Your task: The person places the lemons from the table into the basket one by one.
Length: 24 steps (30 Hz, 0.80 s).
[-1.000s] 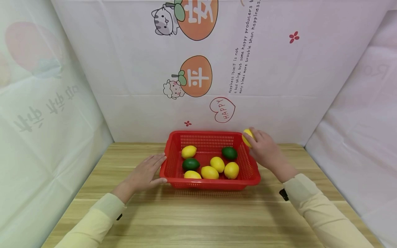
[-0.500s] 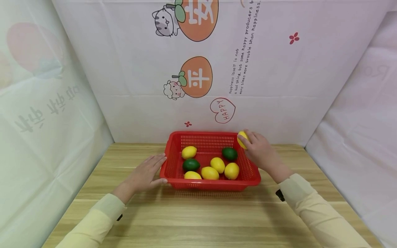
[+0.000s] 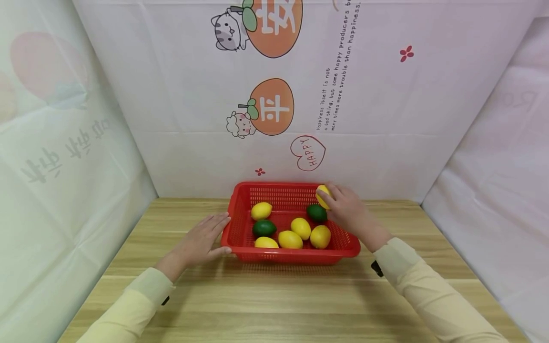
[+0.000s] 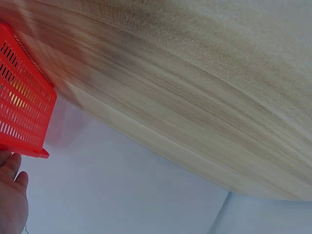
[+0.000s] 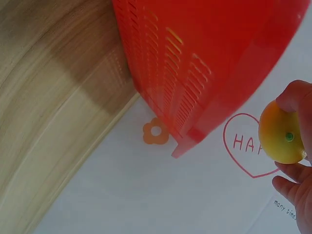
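Observation:
In the head view my right hand (image 3: 348,209) holds a yellow lemon (image 3: 323,196) over the back right part of a red plastic basket (image 3: 291,255). The right wrist view shows thumb and fingers around this lemon (image 5: 282,132), above the rim level. My left hand (image 3: 201,240) rests on the basket's left rim, fingers fairly straight and thumb at the front left corner. In the left wrist view its fingertips (image 4: 12,163) touch the rim from outside. Inside the basket lie several yellow lemons (image 3: 290,239) and two dark green ones, at the left (image 3: 264,228) and right (image 3: 316,213).
The basket stands on a wood-grain table (image 3: 274,300) near its back edge. A white printed cloth (image 3: 364,157) hangs upright behind the table, with more white cloth at the left (image 3: 64,190) and right (image 3: 493,200).
My right hand has moved left and slightly down with the lemon, from the basket's right rim to over its back right inside. The left hand has stayed at the rim.

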{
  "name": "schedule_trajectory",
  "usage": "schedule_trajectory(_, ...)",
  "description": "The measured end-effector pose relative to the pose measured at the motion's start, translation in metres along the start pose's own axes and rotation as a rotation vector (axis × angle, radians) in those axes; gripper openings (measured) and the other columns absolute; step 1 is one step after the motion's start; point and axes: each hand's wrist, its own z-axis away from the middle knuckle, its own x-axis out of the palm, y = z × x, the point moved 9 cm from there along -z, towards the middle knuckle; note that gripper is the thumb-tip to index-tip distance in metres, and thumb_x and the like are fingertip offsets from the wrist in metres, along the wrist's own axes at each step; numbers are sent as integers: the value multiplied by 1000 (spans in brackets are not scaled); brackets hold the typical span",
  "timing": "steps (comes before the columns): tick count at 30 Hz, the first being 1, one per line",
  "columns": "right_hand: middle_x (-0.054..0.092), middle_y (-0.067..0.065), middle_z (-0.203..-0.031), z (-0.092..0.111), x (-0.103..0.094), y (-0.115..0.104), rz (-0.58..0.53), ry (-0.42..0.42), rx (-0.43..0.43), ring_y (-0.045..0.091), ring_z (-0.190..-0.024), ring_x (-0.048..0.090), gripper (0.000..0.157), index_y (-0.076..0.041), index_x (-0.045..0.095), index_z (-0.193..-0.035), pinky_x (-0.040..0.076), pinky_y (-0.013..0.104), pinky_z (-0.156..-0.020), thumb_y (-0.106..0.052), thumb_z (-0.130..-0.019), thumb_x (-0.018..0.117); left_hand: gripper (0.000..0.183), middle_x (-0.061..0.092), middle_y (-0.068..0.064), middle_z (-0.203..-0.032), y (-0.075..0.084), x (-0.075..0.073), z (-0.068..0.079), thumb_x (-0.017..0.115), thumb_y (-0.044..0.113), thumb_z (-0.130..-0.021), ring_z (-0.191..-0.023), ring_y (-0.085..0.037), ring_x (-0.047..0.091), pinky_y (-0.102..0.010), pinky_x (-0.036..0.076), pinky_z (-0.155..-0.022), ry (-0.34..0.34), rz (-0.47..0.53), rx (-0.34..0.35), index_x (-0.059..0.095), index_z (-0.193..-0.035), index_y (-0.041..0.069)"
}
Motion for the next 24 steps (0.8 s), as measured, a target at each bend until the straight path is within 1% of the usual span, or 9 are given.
schedule_trajectory(4, 46, 25, -138, -2, 8, 0, -21, -27, 3, 41, -109, 56, 63, -8, 51, -133, 48, 50, -95, -6, -77, 79, 86, 33, -13, -154, 0, 0, 0, 49, 63, -92, -141, -29, 30, -46, 22, -115, -3, 1, -1, 34, -149, 1)
schedule_trajectory(7, 47, 26, -139, -2, 11, -2, -36, -35, 6, 41, -108, 57, 64, -8, 51, -133, 49, 51, -93, -7, -76, 80, 86, 33, -13, -154, 0, -1, 0, 49, 63, -92, -141, -29, 30, -45, 21, -116, -4, 3, 1, 34, -149, 1)
schedule_trajectory(11, 48, 26, -138, -3, 16, -4, -45, -55, 6, 41, -107, 59, 61, -7, 52, -133, 50, 51, -91, -7, -78, 79, 86, 33, -13, -154, 1, -1, 0, 50, 62, -92, -141, -29, 30, -45, 21, -116, -4, 4, 1, 34, -149, 1)
schedule_trajectory(13, 48, 26, -138, -3, 19, -5, -52, -77, 15, 41, -108, 58, 61, -7, 52, -133, 50, 52, -91, -8, -79, 79, 85, 33, -13, -154, 1, -1, 0, 51, 62, -92, -141, -29, 30, -45, 20, -116, -5, 2, 0, 34, -149, 1)
schedule_trajectory(19, 47, 25, -140, -2, 28, -5, -89, -175, 56, 41, -114, 56, 63, -9, 48, -137, 47, 53, -95, -10, -81, 79, 86, 34, -13, -154, 2, -2, 0, 52, 62, -91, -141, -29, 30, -45, 21, -116, -2, 7, 2, 35, -149, 1)
schedule_trajectory(22, 47, 25, -140, -2, 31, -7, -118, -204, 61, 41, -116, 55, 64, -9, 48, -137, 47, 53, -95, -10, -81, 79, 86, 34, -13, -153, 2, -3, 0, 53, 62, -91, -140, -30, 31, -46, 22, -115, 6, 10, 4, 36, -148, 0)
schedule_trajectory(24, 47, 25, -140, -2, 33, -8, -117, -219, 62, 41, -116, 55, 64, -10, 48, -137, 47, 53, -95, -11, -81, 79, 86, 35, -13, -153, 3, -3, 0, 53, 62, -90, -140, -30, 31, -46, 22, -115, 8, 12, 3, 36, -148, 0)
